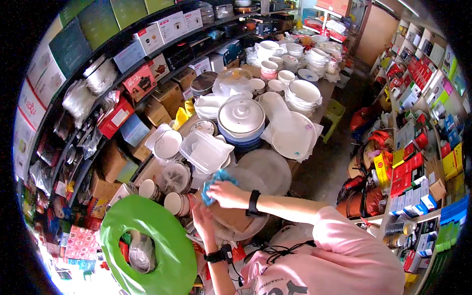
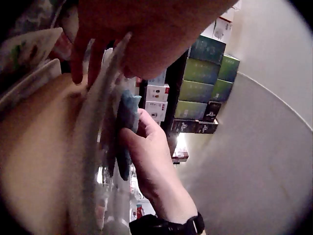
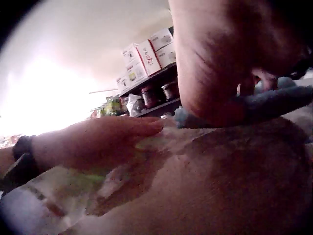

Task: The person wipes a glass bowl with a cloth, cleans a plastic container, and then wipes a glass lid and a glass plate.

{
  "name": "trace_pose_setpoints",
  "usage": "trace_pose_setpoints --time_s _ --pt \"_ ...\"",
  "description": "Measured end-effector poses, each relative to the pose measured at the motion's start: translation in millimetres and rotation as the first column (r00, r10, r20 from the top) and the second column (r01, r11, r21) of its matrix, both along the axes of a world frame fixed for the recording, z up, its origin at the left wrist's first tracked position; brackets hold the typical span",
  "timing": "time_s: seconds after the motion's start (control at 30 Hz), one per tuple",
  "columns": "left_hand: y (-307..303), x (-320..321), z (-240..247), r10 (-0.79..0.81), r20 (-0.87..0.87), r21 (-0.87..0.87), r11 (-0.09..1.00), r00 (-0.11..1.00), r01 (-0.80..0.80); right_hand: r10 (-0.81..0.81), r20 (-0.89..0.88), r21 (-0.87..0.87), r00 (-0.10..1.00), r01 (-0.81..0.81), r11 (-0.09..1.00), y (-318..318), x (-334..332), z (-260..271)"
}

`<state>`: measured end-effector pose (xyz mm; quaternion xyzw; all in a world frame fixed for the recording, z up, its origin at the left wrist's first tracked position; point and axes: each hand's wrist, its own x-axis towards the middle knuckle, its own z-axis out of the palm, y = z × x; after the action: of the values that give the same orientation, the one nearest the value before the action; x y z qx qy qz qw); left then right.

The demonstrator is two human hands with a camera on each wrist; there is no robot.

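My right hand point(image 1: 228, 195) holds a crumpled blue cloth point(image 1: 215, 183) against a clear, shiny, glass-like piece. In the left wrist view the cloth point(image 2: 128, 113) lies along one face of that clear piece point(image 2: 87, 156), under the right thumb and fingers. My left hand point(image 1: 203, 222) grips the piece's edge, fingers on one side and thumb on the other. A brown flat surface point(image 1: 236, 219) shows beneath both hands in the head view. In the right wrist view, the left hand point(image 3: 102, 142) sits across from the cloth.
Beyond the hands stand a large translucent round plate point(image 1: 275, 169), a clear plastic container point(image 1: 206, 150) and a lidded white pot point(image 1: 241, 118). Stacked white bowls point(image 1: 305, 93) crowd the table. A green ring point(image 1: 172, 236) is at front left. Boxed goods line shelves point(image 1: 413, 172) on both sides.
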<state>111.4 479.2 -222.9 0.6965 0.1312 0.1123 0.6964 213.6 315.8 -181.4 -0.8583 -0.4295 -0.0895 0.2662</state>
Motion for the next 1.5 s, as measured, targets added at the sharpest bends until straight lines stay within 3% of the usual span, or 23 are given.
trace_pose_setpoints --time_s 0.07,0.1,0.13,0.2,0.3,0.33,0.4,0.47,0.53,0.6,0.67,0.73,0.8,0.83,0.97,1.03,1.13,1.27,1.33,1.37,1.4,1.47,1.5 --pt "0.8 1.5 -2.5 0.073 0.011 0.158 0.985 0.997 -0.074 0.051 -0.117 -0.133 0.992 -0.066 0.989 3.4 -21.9 6.2" --pt "7.8 5.7 -16.9 0.031 0.164 0.375 0.923 0.986 -0.091 0.075 -0.156 -0.187 0.985 -0.104 0.977 2.4 -33.7 13.2" --pt "11.3 2.7 -32.1 0.037 0.162 0.375 0.922 0.986 -0.096 0.134 -0.171 -0.246 0.976 -0.174 0.954 -4.4 -46.0 20.6" --pt "3.8 -1.4 -17.0 0.041 -0.004 -0.118 0.992 0.999 -0.041 0.177 -0.297 -0.302 0.938 -0.268 0.915 -16.4 -70.5 29.4" --pt "0.5 -6.5 -7.3 0.053 0.009 -0.124 0.991 0.999 -0.052 0.262 -0.351 -0.208 0.899 -0.348 0.914 -50.3 -100.4 28.6" --pt "0.6 -7.5 -6.9 0.034 0.022 -0.14 0.99 0.999 -0.03 0.242 -0.459 -0.253 0.855 -0.386 0.887 -61.2 -104.9 30.9" --pt "0.2 -7.7 -6.8 0.033 0.018 -0.186 0.982 0.999 -0.029 0.327 -0.437 -0.179 0.838 -0.437 0.881 -81.8 -108.6 33.8" --pt "0.1 -5.1 -6.0 0.005 0.02 -0.277 0.961 1.0 0.001 0.285 -0.477 -0.257 0.831 -0.442 0.859 -101.8 -109.1 62.0" --pt "0.0 -5.1 0.7 -0.003 0.016 -0.305 0.952 1.0 0.008 0.306 -0.335 -0.258 0.891 -0.399 0.88 -119.2 -111.3 77.6" --pt "-2.6 -3.9 7.8 0.007 0.004 -0.213 0.977 1.0 -0.006 0.338 -0.195 -0.293 0.921 -0.383 0.876 -131.3 -110.4 61.9" --pt "-5.0 -4.6 16.3 0.009 -0.043 -0.264 0.964 0.999 -0.02 0.309 -0.078 -0.356 0.948 -0.316 0.879 -139.0 -111.3 35.2" --pt "-6.2 -4.2 19.8 0.005 -0.088 -0.317 0.948 0.996 -0.033 0.237 -0.082 -0.325 0.968 -0.25 0.912 -135.7 -117.9 34.5" --pt "-3.4 -5.8 24.6 -0.02 -0.137 -0.25 0.968 0.99 -0.015 0.15 -0.044 -0.28 0.988 -0.156 0.947 -126.9 -120.4 30.9" --pt "-3.5 -6.9 27.2 -0.019 -0.135 -0.166 0.986 0.991 -0.004 0.155 -0.039 -0.281 0.987 -0.16 0.946 -125.0 -119.0 28.6" --pt "-1.9 -6.1 20.4 0.018 -0.117 -0.22 0.974 0.993 -0.044 0.178 0.111 -0.335 0.978 -0.131 0.933 -123.3 -119.2 24.4" --pt "0.1 -7.6 14.4 -0.006 -0.049 -0.127 0.992 0.999 0.0 0.176 0.135 -0.317 0.975 -0.126 0.94 -126.5 -121.3 25.4" --pt "-5.8 -18.8 26.8 0.058 -0.018 -0.195 0.979 0.998 -0.06 0.186 0.144 -0.286 0.972 -0.139 0.948 -134.5 -124.6 34.4" --pt "-3.6 -41.5 70.6 0.007 -0.03 -0.179 0.984 1.0 -0.012 0.219 0.188 -0.239 0.957 -0.172 0.956 -144.1 -133.1 58.1" --pt "1.6 -46.8 104.3 -0.105 0.114 -0.114 0.987 0.988 0.118 0.259 0.102 -0.056 0.961 -0.254 0.966 -148.9 -135.6 79.7" --pt "-8.4 -54.1 111.2 0.116 0.005 -0.397 0.912 0.993 -0.104 0.273 0.046 -0.022 0.961 -0.272 0.962 -147.9 -136.0 104.1" --pt "-5.0 -56.6 115.7 0.152 0.071 -0.429 0.897 0.986 -0.108 0.277 0.044 -0.021 0.96 -0.277 0.961 -144.8 -142.6 115.4" --pt "-9.1 -55.2 133.2 0.18 0.265 -0.286 0.953 0.947 -0.101 0.349 -0.24 0.425 0.906 -0.225 0.877 -136.9 -149.4 134.5" --pt "-13.3 -51.3 142.4 0.19 0.26 -0.288 0.951 0.947 -0.111 0.427 -0.264 0.56 0.865 -0.223 0.798 -132.9 -148.3 151.0"
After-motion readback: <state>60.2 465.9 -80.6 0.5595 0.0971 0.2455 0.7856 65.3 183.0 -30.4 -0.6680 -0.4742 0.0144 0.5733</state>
